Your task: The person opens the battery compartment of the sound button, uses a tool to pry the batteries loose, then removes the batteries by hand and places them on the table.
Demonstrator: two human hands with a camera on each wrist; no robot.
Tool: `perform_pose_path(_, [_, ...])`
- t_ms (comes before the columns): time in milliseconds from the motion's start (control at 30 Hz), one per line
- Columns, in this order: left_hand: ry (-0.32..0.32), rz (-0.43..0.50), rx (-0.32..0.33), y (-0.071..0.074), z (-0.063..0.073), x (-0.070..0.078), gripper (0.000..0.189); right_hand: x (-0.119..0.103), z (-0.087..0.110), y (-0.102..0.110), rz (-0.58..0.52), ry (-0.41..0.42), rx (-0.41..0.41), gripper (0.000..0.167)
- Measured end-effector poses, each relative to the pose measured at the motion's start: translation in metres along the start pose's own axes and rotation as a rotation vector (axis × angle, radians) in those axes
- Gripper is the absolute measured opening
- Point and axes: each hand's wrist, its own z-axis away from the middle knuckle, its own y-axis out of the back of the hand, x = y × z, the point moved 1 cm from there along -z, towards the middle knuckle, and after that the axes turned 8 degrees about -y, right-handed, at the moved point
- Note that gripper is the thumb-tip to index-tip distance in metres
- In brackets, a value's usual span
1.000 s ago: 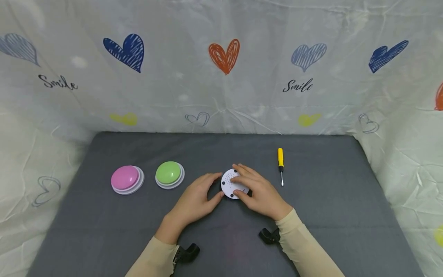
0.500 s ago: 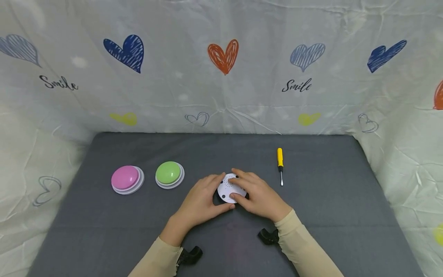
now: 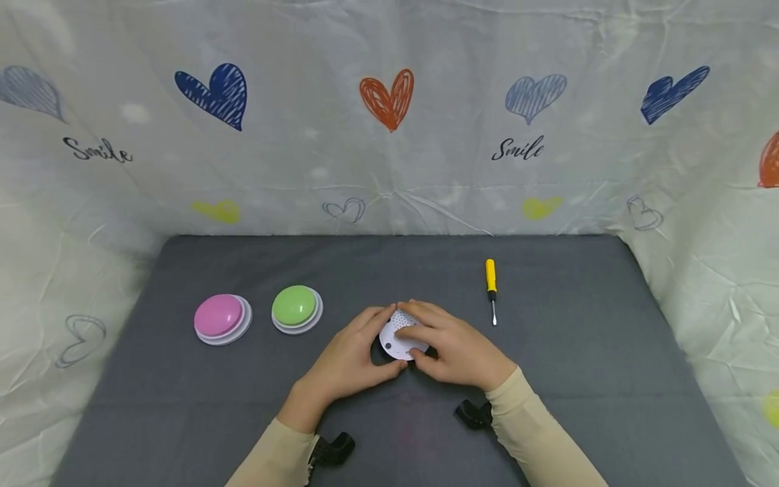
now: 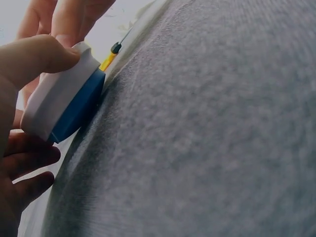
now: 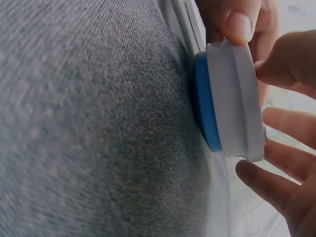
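In the head view, the left hand [image 3: 345, 356] curves round the near-left side of a blue button [image 3: 400, 347], which lies face down in the middle of the table, its white back up with small holes and a black dot showing. The right hand [image 3: 460, 346] lies over the back from the other side and grips the button with bent fingers and thumb. To the left stand a green button [image 3: 295, 306] and, further out, a pink button [image 3: 218, 316], both domes up on white bases. A screwdriver [image 3: 491, 283], yellow handle away from the person, lies beyond the right hand. Under it all is a dark grey cloth [image 3: 195, 412]; behind hangs a pale drape [image 3: 450, 88] with hearts and "Smile" on it.

In the left wrist view, the left thumb presses the white rim and other fingers of that hand sit at the opposite end; the blue side faces the cloth.

In the right wrist view, the right thumb touches the edge of the back, two fingers touch its face, and another fingertip sits beside the rim
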Motion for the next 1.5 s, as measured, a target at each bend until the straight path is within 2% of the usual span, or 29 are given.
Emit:
perform_pose_path(267, [-0.004, 0.044, 0.010, -0.001, 0.002, -0.003, 0.093, -0.002, -0.001, -0.004, 0.044, 0.053, 0.026, 0.033])
perform_pose_path(533, [-0.009, 0.057, 0.003, 0.001, 0.001, -0.003, 0.092, -0.005, -0.003, -0.003, 0.198, 0.063, 0.063, 0.026])
perform_pose_path(667, [-0.017, 0.054, 0.006, 0.001, 0.001, -0.003, 0.092, -0.006, -0.004, -0.002, 0.241, 0.079, 0.067, 0.024])
perform_pose_path(833, [-0.025, 0.062, 0.007, 0.002, 0.001, -0.002, 0.093, -0.006, -0.005, -0.001, 0.232, 0.107, 0.068, 0.021])
perform_pose_path(1200, [-0.021, 0.135, 0.011, 0.000, 0.001, -0.003, 0.092, -0.009, -0.004, -0.001, 0.204, 0.097, 0.020, 0.026])
perform_pose_path(1500, [-0.046, 0.107, 0.026, -0.001, -0.003, -0.004, 0.088, -0.011, -0.002, 0.000, 0.253, 0.140, 0.025, 0.031])
